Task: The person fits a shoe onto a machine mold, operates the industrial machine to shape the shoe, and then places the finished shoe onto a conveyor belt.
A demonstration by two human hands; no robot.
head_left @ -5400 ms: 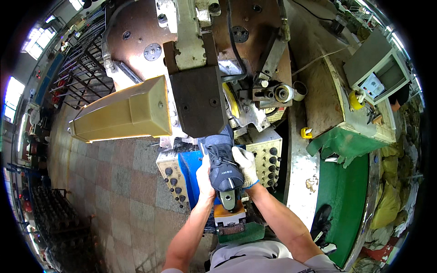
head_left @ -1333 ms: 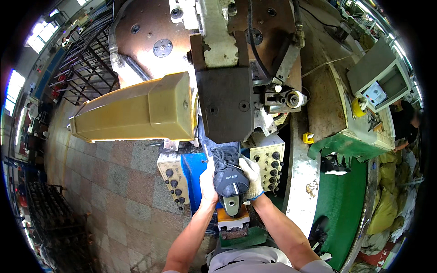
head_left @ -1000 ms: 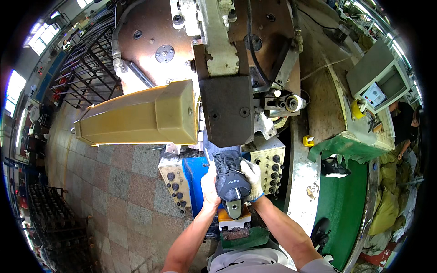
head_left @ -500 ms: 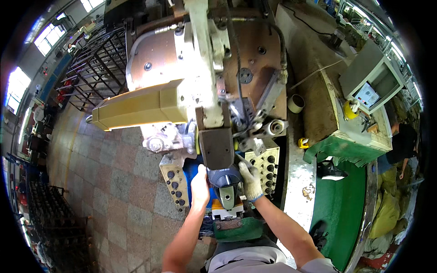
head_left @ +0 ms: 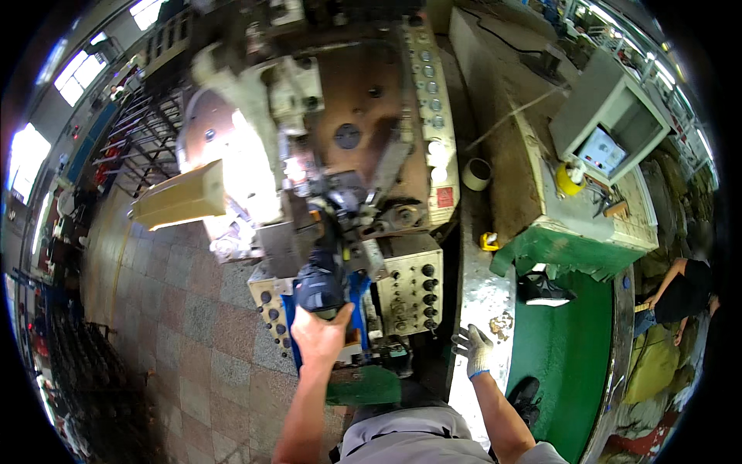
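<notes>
Grasped the toe end of a dark athletic shoe (head_left: 319,294) with the bare left hand (head_left: 319,339), just below and left of the frame's center. Had the shoe's far end up among blurred parts of a machine (head_left: 359,93) with copper-colored plates; could not tell contact from a gap beside the dark block (head_left: 280,249) on its left. Had the right hand (head_left: 477,352) released, right of center in the lower half, in a whitish knit glove with a blue cuff and loosely spread fingers, on or over a worn metal ledge (head_left: 485,298); could not tell which. Had 2 knobbed control panels near the left hand, 1 on the left (head_left: 272,317) and 1 on the right (head_left: 410,290). Saw 2 more dark shoes along a green surface (head_left: 580,332) at lower right, and a person (head_left: 684,290) in black near the right edge.
</notes>
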